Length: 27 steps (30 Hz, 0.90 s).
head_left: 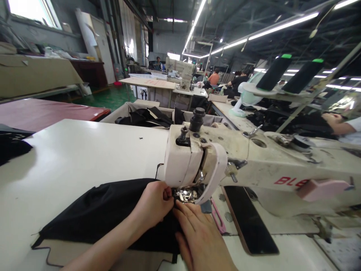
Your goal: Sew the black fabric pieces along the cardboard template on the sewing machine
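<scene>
A black fabric piece (pixel 104 210) lies on the white sewing table (pixel 84 150), running under the head of a worn white sewing machine (pixel 254 158). My left hand (pixel 155 203) pinches the fabric edge right at the metal presser foot (pixel 184 195). Beside it, my right hand (pixel 200 237) lies flat with fingers together, pressing the fabric just in front of the foot. A beige paper pattern (pixel 70 254) shows under the fabric at the near edge.
A dark phone (pixel 248 218) and pink snips (pixel 217 216) lie on the machine bed right of my hands. More black cloth (pixel 12 145) sits at the table's left edge, and a bin of black pieces (pixel 146 116) behind. Two black thread cones (pixel 287 73) stand at right. Other people work at distant tables.
</scene>
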### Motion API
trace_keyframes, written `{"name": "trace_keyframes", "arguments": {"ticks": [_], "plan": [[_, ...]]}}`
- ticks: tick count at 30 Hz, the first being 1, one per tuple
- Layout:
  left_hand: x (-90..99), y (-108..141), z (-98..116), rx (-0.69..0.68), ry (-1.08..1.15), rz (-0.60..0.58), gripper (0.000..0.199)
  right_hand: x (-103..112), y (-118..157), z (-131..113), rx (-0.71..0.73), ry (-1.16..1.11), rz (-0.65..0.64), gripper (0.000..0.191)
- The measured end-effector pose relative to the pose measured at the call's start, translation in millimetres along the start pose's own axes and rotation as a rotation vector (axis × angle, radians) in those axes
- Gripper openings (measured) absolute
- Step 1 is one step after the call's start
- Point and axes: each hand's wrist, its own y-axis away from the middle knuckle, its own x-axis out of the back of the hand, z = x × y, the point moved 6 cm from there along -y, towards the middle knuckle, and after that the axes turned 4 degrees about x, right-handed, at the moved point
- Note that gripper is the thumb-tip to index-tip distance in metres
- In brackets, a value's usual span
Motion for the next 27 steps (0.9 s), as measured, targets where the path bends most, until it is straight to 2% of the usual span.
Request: {"name": "trace_keyframes", "arguments": {"ticks": [8,14,19,21,22,23,25,27], "plan": [[-0.3,-5.1,-1.9,-0.057,0.024,0.052,0.014,-2.7,-0.7,4.3,-0.012,-0.059,0.043,0.052],[1.3,-9.0,-1.1,-0.147,0.009,0.179,0.014,-0.8,-3.5,2.7,0.072,-0.058,0.052,0.050],[15.1,-14.5,-0.6,-0.187,-0.049,0.251,0.017,0.1,-2.2,3.3,0.107,0.013,0.088,0.048],[23.4,0.2,-0.3,-0.251,-0.086,0.279,0.015,-1.3,-0.5,4.3,0.109,0.039,0.084,0.047],[23.9,11.9,1.6,-0.331,-0.137,0.260,0.012,-2.1,0.3,5.0,0.101,0.040,0.077,0.045],[21.6,25.5,3.5,-0.431,-0.207,0.223,0.013,-2.5,1.0,5.6,0.093,0.028,0.072,0.044],[9.8,53.8,5.0,-0.646,-0.387,0.110,0.033,-1.4,2.4,5.6,0.070,-0.041,0.078,0.041],[-0.4,71.5,1.0,-0.753,-0.525,0.026,0.040,3.5,4.5,4.6,0.034,-0.140,0.121,0.034]]}}
